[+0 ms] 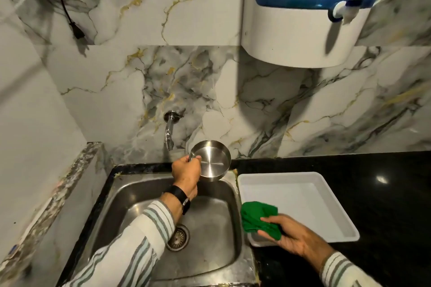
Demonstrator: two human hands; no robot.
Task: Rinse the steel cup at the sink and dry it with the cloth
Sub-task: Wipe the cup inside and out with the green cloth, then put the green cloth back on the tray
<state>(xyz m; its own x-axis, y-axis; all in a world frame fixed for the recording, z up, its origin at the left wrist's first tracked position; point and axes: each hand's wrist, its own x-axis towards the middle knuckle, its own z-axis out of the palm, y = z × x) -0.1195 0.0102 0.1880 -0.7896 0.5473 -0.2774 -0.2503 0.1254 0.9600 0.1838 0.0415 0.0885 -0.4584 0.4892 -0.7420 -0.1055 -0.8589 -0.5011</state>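
Observation:
My left hand (186, 173) grips the rim of the steel cup (213, 162) and holds it tilted above the back of the steel sink (130, 190), its open mouth turned toward me. The cup sits just right of the wall tap (169, 133), from which no water is visibly running. My right hand (291, 235) clutches a bunched green cloth (258, 219) over the near left corner of a white tray (335, 205), to the right of the sink.
The white tray rests on a black counter (384, 193) right of the sink. A drain (178, 237) sits in the basin floor. A white and blue water purifier (307, 11) hangs on the marble wall above. A black cable (67, 16) dangles at the upper left.

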